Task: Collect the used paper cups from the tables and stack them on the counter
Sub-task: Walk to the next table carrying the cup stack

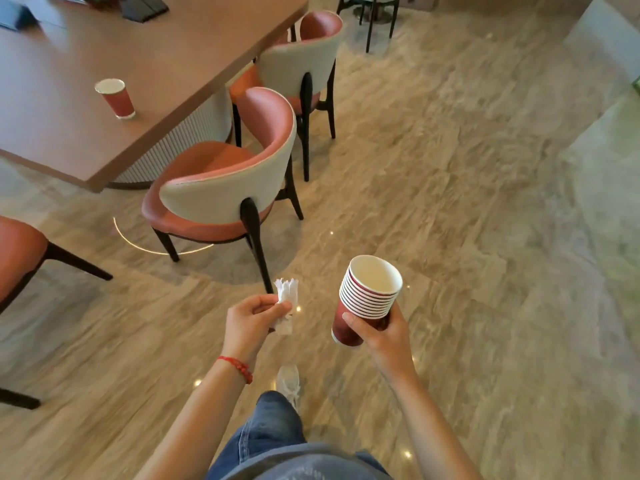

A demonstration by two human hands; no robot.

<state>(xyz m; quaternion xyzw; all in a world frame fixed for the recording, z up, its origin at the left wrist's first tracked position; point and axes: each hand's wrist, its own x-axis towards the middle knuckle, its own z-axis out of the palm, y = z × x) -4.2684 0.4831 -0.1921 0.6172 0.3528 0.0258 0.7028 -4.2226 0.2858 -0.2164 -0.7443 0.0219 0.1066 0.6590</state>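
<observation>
My right hand (381,332) grips a stack of several nested red paper cups (369,294), tilted, with the white inside of the top cup showing. In my left hand (251,318) is a crumpled white napkin (286,299), pinched between thumb and fingers. A single red paper cup (116,98) stands upright on the brown table (62,133) at the upper left, well away from both hands. No counter is in view.
Two red-and-cream chairs (225,188) (301,64) stand along the table's right side, and another chair (20,251) is at the left edge. Dark items (145,6) lie at the table's far end. Open marble floor (450,168) spreads to the right.
</observation>
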